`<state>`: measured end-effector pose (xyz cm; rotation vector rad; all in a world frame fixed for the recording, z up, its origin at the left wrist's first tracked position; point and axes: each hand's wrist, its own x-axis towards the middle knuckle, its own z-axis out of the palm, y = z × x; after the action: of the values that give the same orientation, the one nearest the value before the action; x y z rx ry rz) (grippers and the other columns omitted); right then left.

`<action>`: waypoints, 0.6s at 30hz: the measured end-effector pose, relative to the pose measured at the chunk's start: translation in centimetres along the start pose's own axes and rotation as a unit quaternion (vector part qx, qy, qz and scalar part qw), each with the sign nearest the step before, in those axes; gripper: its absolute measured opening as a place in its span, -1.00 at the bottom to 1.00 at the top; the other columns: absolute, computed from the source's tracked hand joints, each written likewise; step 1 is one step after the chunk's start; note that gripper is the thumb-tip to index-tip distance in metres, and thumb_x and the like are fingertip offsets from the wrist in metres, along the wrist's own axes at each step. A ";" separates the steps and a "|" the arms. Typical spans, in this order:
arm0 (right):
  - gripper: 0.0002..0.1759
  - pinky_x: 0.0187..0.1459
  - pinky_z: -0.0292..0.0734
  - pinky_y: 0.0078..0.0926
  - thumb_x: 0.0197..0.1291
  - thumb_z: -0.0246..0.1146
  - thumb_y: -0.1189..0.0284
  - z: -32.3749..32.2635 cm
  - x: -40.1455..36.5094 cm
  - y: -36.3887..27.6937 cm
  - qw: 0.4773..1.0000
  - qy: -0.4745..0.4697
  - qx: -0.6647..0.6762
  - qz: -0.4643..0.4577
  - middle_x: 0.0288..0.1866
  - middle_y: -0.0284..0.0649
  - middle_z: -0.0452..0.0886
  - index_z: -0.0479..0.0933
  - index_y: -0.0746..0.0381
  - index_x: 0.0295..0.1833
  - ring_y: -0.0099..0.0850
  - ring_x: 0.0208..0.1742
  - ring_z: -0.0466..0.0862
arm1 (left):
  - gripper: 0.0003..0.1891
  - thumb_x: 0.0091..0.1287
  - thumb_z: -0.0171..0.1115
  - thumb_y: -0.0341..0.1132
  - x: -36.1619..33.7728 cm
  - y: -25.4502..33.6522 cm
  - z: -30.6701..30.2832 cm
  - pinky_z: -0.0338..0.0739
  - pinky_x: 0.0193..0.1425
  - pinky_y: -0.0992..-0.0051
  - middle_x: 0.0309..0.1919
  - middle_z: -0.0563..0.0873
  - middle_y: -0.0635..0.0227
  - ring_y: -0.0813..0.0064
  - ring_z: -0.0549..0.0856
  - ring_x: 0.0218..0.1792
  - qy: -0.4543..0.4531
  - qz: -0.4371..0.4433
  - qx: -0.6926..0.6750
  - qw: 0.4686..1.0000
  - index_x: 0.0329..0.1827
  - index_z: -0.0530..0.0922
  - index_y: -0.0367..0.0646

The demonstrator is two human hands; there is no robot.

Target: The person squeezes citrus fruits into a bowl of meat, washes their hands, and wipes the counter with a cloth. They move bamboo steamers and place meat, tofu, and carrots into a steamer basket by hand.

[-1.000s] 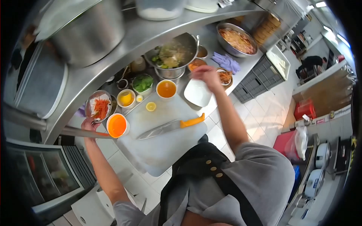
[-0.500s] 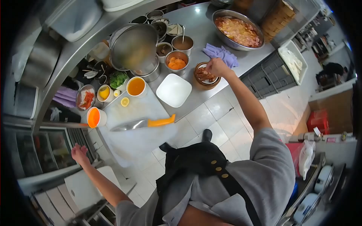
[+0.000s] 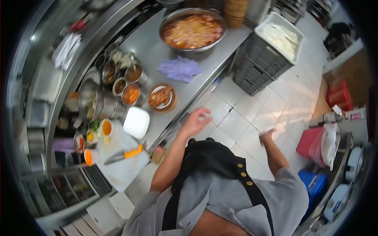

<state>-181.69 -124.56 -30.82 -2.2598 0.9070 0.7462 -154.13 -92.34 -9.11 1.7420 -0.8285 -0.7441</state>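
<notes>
My left hand (image 3: 196, 122) is in front of the steel counter's edge, fingers loosely curved and apart, with nothing in it. Nearest to it on the counter is a round bamboo steamer (image 3: 173, 103) with a plate of reddish-brown food (image 3: 160, 96), perhaps chicken feet. Beside the steamer stands a square white bowl (image 3: 136, 122). My right hand (image 3: 267, 135) hangs over the tiled floor at my right side, away from any object; its fingers are blurred. A knife (image 3: 132, 151) with a yellow handle lies on the white cutting board (image 3: 130, 167).
A crumpled lavender cloth (image 3: 180, 69) and a large steel basin of marinated meat (image 3: 193, 33) sit further along the counter. Metal cups (image 3: 134, 74) crowd its back. Grey crates (image 3: 258, 65) carry a white tub (image 3: 298, 55). Red and blue bins (image 3: 311, 183) stand at right.
My view and body have turned right. My right hand has left the plate in the steamer and dropped to my side. My left hand has come forward near the counter edge.
</notes>
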 end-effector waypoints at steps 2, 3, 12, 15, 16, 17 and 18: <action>-0.22 0.27 -0.06 0.32 -0.17 0.27 -0.18 3.5 -10.9 3.0 0.982 -0.033 -0.054 0.178 0.39 -0.15 0.19 0.46 -0.02 0.18 -0.11 0.43 0.06 | -0.65 0.11 0.30 -0.25 8.5 0.9 -2.4 0.46 0.00 0.33 -0.09 0.60 0.14 0.24 0.59 -0.06 0.082 -0.051 0.129 0.987 -0.06 0.51 -0.15; -0.23 0.25 -0.04 0.36 -0.28 0.42 -0.05 1.0 -15.4 0.5 0.975 0.045 -0.009 0.220 0.43 -0.09 0.08 0.51 0.05 0.12 0.02 0.42 0.04 | -0.65 0.11 0.28 -0.23 11.2 -1.4 -3.0 0.44 0.04 0.30 -0.04 0.59 0.11 0.20 0.56 0.00 0.145 -0.104 0.202 0.963 -0.05 0.51 -0.15; -0.20 -0.02 0.41 0.20 0.21 0.04 -0.05 -9.2 -6.1 -7.0 0.661 0.123 0.738 -0.050 0.52 -0.18 -0.28 -0.16 -0.18 0.47 0.17 0.41 -0.02 | -0.70 -0.04 0.32 -0.39 34.1 -3.6 9.2 0.47 -0.10 0.23 -0.26 0.63 0.03 0.22 0.61 -0.21 -0.077 -0.100 0.034 0.991 -0.19 0.56 -0.19; -0.31 -0.10 0.50 -0.01 0.20 0.07 -0.06 -17.4 8.3 -8.1 0.512 0.141 0.840 -0.108 0.22 -0.08 0.29 0.17 0.11 0.31 -0.01 0.15 0.37 | -0.49 -0.10 0.43 -0.27 32.6 0.2 19.7 0.36 0.16 0.28 0.01 0.51 0.11 0.19 0.48 0.06 -0.225 0.226 0.169 0.932 0.00 0.53 -0.07; -0.35 -0.14 0.53 -0.16 0.20 0.08 -0.06 -20.2 13.8 -6.8 0.497 0.132 0.841 -0.166 0.01 -0.08 0.53 0.32 0.23 0.19 -0.15 -0.04 0.56 | -0.40 -0.08 0.44 -0.20 30.4 2.3 20.0 0.27 0.25 0.25 0.15 0.38 0.10 0.12 0.37 0.18 -0.132 0.285 0.118 0.942 0.10 0.47 -0.06; -0.47 -0.19 0.52 -0.25 0.23 0.07 -0.02 -24.9 15.3 -9.2 0.613 0.261 0.742 -0.077 -0.19 -0.16 0.55 0.38 0.23 0.03 -0.26 -0.21 0.57 | -0.40 -0.01 0.41 -0.20 28.8 5.0 17.6 0.25 0.27 0.25 0.20 0.29 0.07 0.13 0.33 0.23 -0.118 0.289 0.080 0.947 0.15 0.44 -0.06; -0.54 -0.23 0.52 -0.31 0.25 0.05 0.02 -28.2 18.0 -11.4 0.634 0.270 0.724 -0.043 -0.28 -0.21 0.55 0.41 0.22 -0.05 -0.32 -0.30 0.56 | -0.44 0.03 0.39 -0.24 27.4 6.4 15.0 0.30 0.24 0.27 0.19 0.32 0.10 0.15 0.34 0.22 -0.141 0.245 0.064 0.957 0.13 0.45 -0.07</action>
<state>-154.47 -144.65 -20.57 -0.9182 1.0193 -0.6858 -151.62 -124.13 -9.91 1.4627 -1.4676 -0.6146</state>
